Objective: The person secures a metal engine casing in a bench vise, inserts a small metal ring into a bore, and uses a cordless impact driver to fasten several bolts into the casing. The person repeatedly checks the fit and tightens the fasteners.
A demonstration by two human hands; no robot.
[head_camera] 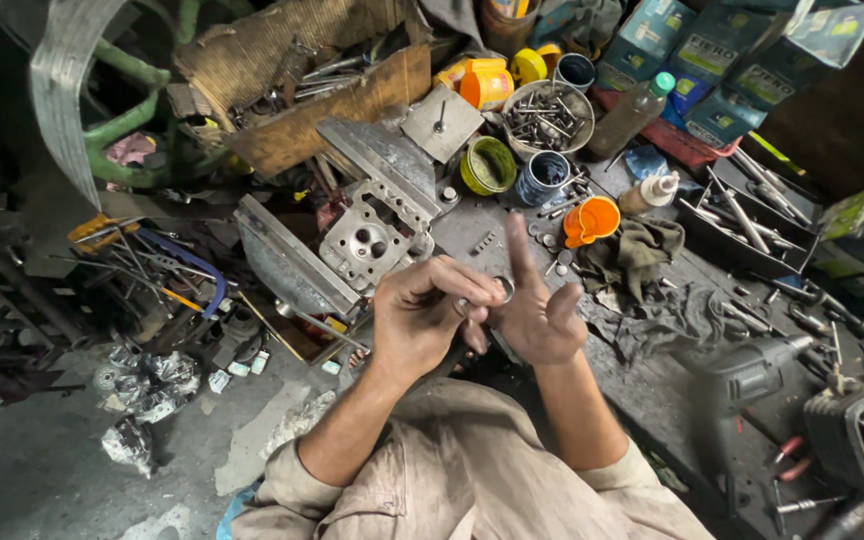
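Observation:
My left hand (420,312) and my right hand (542,305) meet over the edge of a cluttered workbench. Together they pinch a small metal ring-shaped part (501,290) between the fingertips. The left fingers curl around it from the left. My right index finger points straight up while the thumb and other fingers close on the part. Just beyond the hands an aluminium engine cylinder head (372,238) is clamped in a bench vice (292,262).
Several tins stand at the back: a bowl of bolts (549,118), a green tin (489,165), a blue tin (542,177), an orange cup (592,219). A dark rag (642,255) lies right of the hands. A power drill (752,372) and loose tools lie at right.

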